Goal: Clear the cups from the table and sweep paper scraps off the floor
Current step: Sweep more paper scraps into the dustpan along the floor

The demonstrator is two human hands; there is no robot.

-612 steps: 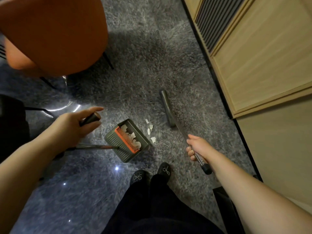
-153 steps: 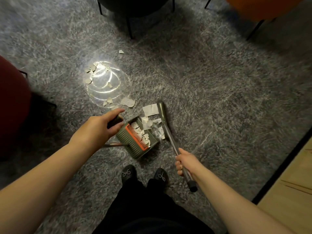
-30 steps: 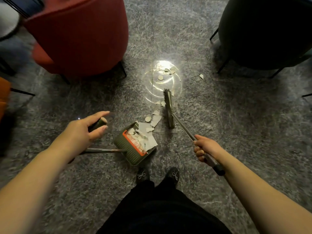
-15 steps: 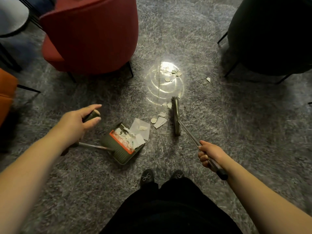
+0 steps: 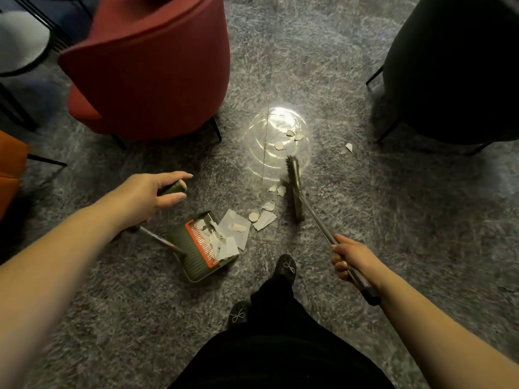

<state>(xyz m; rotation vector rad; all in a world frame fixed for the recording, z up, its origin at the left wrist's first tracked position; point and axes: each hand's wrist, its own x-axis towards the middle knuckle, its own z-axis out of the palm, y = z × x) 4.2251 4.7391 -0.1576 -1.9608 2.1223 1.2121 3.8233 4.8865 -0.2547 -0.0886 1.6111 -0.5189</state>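
Right hand (image 5: 352,256) around broom handle (image 5: 323,230)

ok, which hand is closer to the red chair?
Left. The left hand grips the dustpan handle just in front of the red chair; the right hand holds the broom handle well off to the right, nearer the person.

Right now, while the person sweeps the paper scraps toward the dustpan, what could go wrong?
1. The dustpan already holds a heap of scraps, and a big sheet lies over its lip; another push from the broom may spill some out.
2. The lone scrap near the dark chair lies on the far side of the broom and may be missed.
3. The left hand holds the dustpan handle only at its top, so the pan may slide.
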